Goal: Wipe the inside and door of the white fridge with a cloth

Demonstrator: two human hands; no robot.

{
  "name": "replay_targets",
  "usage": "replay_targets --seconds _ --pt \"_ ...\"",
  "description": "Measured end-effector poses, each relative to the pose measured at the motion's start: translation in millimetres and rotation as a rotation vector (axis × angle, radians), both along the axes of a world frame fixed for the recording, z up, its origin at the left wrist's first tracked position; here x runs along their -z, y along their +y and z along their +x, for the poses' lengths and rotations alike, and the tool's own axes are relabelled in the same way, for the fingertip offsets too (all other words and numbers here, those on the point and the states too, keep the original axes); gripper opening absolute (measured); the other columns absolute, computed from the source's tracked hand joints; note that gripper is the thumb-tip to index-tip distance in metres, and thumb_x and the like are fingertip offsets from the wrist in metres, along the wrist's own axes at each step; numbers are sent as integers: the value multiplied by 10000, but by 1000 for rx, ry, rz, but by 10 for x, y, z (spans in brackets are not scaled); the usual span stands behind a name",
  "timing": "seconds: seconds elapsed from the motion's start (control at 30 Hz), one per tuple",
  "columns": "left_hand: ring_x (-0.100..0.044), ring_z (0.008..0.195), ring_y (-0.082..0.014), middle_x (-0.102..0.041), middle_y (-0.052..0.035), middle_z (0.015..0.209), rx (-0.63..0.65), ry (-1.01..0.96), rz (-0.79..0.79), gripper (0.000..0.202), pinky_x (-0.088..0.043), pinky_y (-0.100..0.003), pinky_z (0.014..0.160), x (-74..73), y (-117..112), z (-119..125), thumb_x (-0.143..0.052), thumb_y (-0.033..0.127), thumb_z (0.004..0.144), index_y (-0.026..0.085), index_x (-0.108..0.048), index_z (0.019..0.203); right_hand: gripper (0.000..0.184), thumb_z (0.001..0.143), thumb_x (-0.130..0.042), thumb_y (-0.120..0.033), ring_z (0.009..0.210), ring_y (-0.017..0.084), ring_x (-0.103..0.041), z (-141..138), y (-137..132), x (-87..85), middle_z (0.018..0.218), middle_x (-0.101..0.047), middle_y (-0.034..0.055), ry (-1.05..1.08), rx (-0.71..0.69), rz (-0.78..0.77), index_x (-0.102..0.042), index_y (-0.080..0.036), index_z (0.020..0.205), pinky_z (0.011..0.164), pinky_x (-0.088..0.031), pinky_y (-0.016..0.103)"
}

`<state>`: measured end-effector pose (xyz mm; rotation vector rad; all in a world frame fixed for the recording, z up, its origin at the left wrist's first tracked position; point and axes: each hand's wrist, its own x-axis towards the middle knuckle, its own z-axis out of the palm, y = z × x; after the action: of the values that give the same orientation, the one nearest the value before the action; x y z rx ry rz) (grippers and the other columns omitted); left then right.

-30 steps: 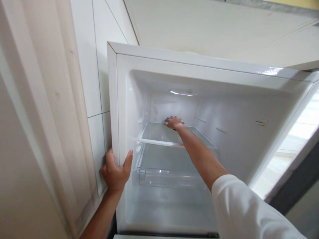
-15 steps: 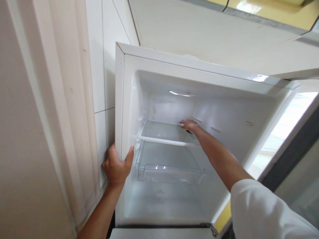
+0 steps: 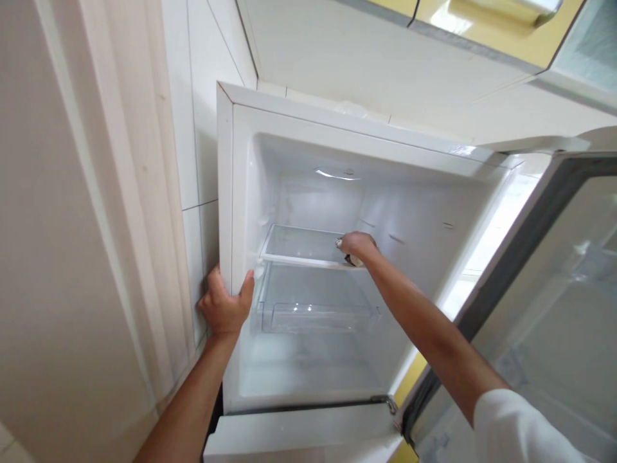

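Observation:
My left hand point(image 3: 224, 306) holds the left edge of a white refrigerator point(image 3: 225, 193), its thumb on the front rim and its fingers round the outer side. Inside the upper compartment, my right hand point(image 3: 358, 245) is closed over a patterned cloth point(image 3: 355, 260). Only small parts of the cloth show, below the palm and by the fingertips. The hand presses it on the right part of the upper glass shelf point(image 3: 303, 245), close to the white front trim. Beneath that shelf is a clear plastic tray point(image 3: 318, 318).
The open refrigerator door point(image 3: 544, 308) stands on the right with its dark seal point(image 3: 475, 302). A beige panel point(image 3: 96, 257) runs along the left, beside white tiles point(image 3: 193, 161). Yellow cabinets point(image 3: 491, 26) hang above. A lower white door point(image 3: 299, 434) lies below the compartment.
My right hand has drawn the cloth from the rear of the shelf toward its front trim. The left hand keeps its hold. The view has shifted, showing more of the open door.

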<state>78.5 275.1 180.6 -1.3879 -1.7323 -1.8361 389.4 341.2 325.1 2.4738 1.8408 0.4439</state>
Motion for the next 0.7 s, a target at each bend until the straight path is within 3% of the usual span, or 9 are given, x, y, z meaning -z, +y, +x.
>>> replay_targets --seconds 0.1,0.23,0.43,0.57,0.7 --pt "-733 831 -354 -759 -170 938 -4 -5 -18 720 -440 -351 665 -6 -1 4 -631 695 804 105 -634 1216 402 1011 -525 -376 1140 387 -694 -336 -304 0 1277 -697 222 0 -49 1 -732 -213 1314 890 -582 514" --pt "-726 814 -354 -752 -174 920 -1 -2 -37 714 -434 -352 660 -7 6 5 -626 692 809 103 -627 1212 380 1007 -507 -274 1164 364 -688 -805 -648 6 1285 -692 190 -22 -233 37 -711 -258 1327 890 -584 447" --pt "-700 813 -334 -726 -169 949 7 -17 -29 689 -451 -360 676 -20 8 4 -631 664 810 115 -600 1225 435 994 -544 -262 1162 321 -659 -1335 -815 33 1316 -661 122 -22 -524 70 -605 -326 1419 894 -576 412" --pt "-694 824 -354 -719 -190 962 -5 -6 -59 720 -452 -374 676 -32 4 -7 -631 666 808 90 -596 1239 484 996 -521 -224 1196 334 -614 -1459 -786 135 1341 -623 122 -61 -664 133 -541 -330 1467 902 -579 471" --pt "-685 821 -349 -709 -192 977 -11 -7 -77 712 -459 -384 682 -22 22 -20 -635 665 805 96 -595 1232 504 993 -520 -218 1185 308 -602 -1327 -732 171 1368 -604 114 -80 -677 165 -523 -343 1482 921 -574 437"
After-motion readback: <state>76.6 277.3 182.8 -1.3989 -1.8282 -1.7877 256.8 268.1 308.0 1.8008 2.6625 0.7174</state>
